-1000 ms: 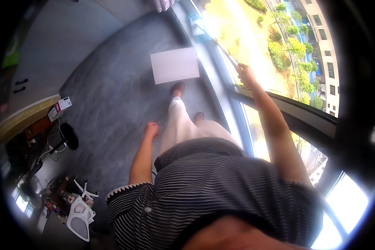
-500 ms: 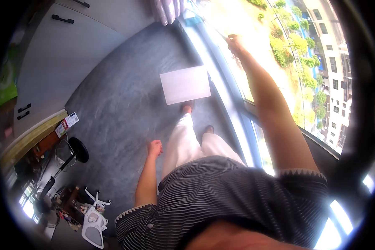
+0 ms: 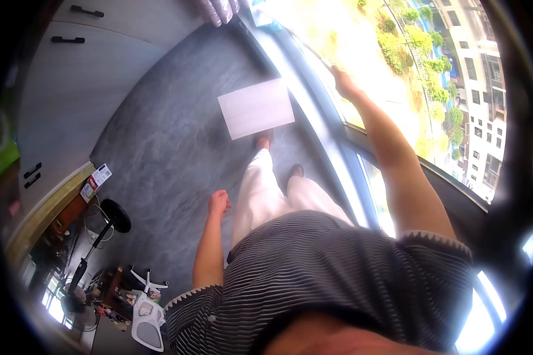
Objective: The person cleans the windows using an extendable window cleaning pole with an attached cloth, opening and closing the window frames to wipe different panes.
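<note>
My right hand is raised at the bright window on the right, its fingers closed. A thin line, perhaps a rod, runs from it up and left along the glass toward a pale teal thing; glare hides what the hand grips. Low beside my left leg hangs my left hand, fingers curled in with nothing visible in them. A white rectangular panel is ahead of my feet and partly covers my front foot. Its height above the floor I cannot tell.
Along the left stand grey cabinets with black handles. A round black base on a pole, a white chair and clutter are at lower left. Shiny lilac fabric hangs at the top. The window sill borders the grey floor.
My right hand has come slightly down and to the right along the window. My left hand rises a little in view. The camera view has shifted and turned slightly.
</note>
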Available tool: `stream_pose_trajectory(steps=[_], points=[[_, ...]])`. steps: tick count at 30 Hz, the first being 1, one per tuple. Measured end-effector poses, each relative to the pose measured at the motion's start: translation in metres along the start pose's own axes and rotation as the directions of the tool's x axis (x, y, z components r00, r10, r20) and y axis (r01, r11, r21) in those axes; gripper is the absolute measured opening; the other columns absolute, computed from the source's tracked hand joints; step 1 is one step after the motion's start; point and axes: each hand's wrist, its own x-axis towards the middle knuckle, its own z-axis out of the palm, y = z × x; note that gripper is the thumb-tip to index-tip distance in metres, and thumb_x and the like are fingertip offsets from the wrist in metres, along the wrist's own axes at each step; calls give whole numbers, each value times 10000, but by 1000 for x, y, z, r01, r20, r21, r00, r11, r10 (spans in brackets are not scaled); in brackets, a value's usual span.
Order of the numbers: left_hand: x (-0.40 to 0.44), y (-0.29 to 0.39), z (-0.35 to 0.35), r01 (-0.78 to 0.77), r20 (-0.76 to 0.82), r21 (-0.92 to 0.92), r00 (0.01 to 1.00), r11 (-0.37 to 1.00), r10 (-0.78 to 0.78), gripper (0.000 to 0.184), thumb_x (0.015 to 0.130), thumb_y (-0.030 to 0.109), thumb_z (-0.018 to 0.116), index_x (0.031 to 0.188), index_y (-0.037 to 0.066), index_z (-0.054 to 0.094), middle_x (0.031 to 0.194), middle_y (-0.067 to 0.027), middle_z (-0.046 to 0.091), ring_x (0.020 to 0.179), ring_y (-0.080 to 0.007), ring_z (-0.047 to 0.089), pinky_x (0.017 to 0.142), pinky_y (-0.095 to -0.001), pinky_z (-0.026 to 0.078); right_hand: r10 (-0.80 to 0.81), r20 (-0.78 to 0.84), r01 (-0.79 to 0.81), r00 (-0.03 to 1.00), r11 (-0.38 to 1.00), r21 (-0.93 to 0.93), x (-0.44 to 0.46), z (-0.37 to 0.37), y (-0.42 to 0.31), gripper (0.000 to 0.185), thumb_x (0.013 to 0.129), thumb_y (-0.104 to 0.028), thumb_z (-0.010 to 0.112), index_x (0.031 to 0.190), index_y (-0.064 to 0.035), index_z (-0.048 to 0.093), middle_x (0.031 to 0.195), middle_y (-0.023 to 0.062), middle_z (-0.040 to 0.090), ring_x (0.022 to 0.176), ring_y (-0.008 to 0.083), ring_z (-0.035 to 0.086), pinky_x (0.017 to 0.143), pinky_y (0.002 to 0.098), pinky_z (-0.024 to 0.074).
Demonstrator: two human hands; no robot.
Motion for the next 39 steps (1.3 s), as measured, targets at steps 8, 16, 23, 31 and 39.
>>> stream_pose_trajectory(steps=[8, 16, 23, 31, 39], points=[[10, -5, 17, -100, 29, 36, 995, 994, 98, 325, 823, 190, 487, 1119, 56, 509, 758, -55, 573, 531, -154, 561, 391, -266, 407, 169, 107, -180, 980, 978, 108, -184, 81, 101, 370, 901, -246, 298, 1260, -201, 375, 970, 213, 584, 890, 369, 566, 774, 447, 422], [-2, -31, 61, -126, 36, 220, 992, 967, 121, 317, 800, 174, 495, 1098, 70, 521, 734, -52, 578, 514, -152, 568, 390, -263, 415, 281, 126, -299, 951, 941, 160, -354, 164, 199, 378, 910, -321, 281, 1261, -236, 390, 979, 226, 575, 923, 402, 539, 801, 469, 414], [-33, -50, 76, -245, -10, 154, 968, 957, 250, 341, 758, 143, 496, 1080, 47, 550, 732, -76, 604, 517, -170, 587, 376, -278, 417, 246, 161, -270, 956, 952, 147, -409, 158, 216, 392, 916, -299, 272, 1267, -192, 408, 1076, 247, 533, 991, 391, 519, 860, 440, 393], [-10, -111, 62, -89, -84, 200, 991, 976, 107, 292, 798, 158, 481, 1075, 83, 540, 725, -67, 569, 511, -188, 574, 371, -295, 391, 90, 141, -106, 986, 988, 110, -361, 127, 211, 273, 901, -207, 298, 1107, -127, 457, 872, 245, 584, 805, 408, 565, 714, 475, 431], [-9, -103, 57, -205, -118, 2, 972, 979, 204, 280, 774, 145, 480, 1034, 79, 561, 697, -68, 572, 511, -188, 571, 377, -304, 400, 51, 46, -60, 998, 971, 233, -285, 124, 173, 345, 906, -241, 306, 1211, -159, 445, 932, 209, 594, 752, 340, 602, 636, 415, 486]])
